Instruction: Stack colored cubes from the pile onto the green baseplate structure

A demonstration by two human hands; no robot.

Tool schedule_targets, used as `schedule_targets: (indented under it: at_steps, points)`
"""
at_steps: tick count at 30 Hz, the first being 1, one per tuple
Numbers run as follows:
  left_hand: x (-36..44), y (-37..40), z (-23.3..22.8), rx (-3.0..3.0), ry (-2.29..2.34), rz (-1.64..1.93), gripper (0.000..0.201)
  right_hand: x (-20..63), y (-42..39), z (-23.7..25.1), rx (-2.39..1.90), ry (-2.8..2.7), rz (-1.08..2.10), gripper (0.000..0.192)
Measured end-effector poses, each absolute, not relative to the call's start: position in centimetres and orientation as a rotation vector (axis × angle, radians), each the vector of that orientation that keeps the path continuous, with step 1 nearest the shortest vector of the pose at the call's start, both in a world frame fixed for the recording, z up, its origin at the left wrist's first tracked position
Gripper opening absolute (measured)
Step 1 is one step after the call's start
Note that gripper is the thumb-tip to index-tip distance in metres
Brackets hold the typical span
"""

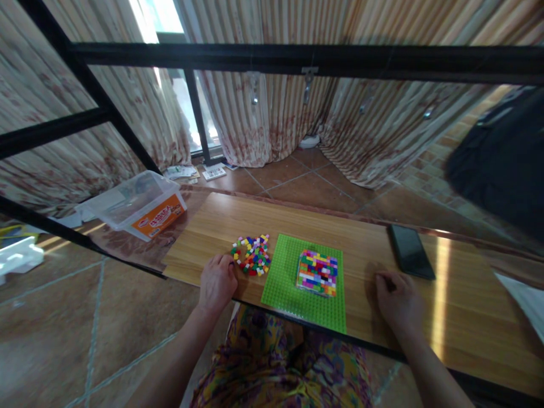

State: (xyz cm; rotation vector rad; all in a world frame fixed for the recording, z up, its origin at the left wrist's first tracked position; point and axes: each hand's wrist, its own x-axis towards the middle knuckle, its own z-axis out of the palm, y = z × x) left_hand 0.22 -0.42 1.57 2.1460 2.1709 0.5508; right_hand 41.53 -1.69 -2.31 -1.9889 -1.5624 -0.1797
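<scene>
Wood-grain laminate covered the long worktop [374, 249], which ran from left to right across the view with sunlight glaring in a bright band near its right end. A green baseplate [289, 283] lay flat near the front edge, slightly overhanging it, and a square block of multicoloured bricks [318, 273] sat on its right half. Just left of the baseplate lay a loose pile of small coloured bricks [251, 255]. The left hand [216, 283] rested on the worktop beside that pile, its grip loosely curled with the fingertips close to the nearest bricks; whether it had hold of one could not be told. The right hand [397, 300] lay palm down on the bare wood, well right of the baseplate, fingers curled under and gripping nothing visible. A dark phone [410, 250] lay face up just beyond it. Off the worktop's left end stood a clear plastic box [136, 205] with an orange label. Terracotta tiles covered the floor [306, 181], patterned curtains [272, 113] hung along the far wall with daylight showing through a gap, and a black metal frame [297, 59] crossed overhead.
</scene>
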Motion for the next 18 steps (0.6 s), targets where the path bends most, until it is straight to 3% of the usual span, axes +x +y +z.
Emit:
schedule_targets:
  at_steps: [18]
  points:
    - [1.5, 1.6, 0.8, 2.032, 2.043, 0.909, 0.024, 41.6, -1.7, -2.2, -2.012, -1.558, -0.152, 0.029]
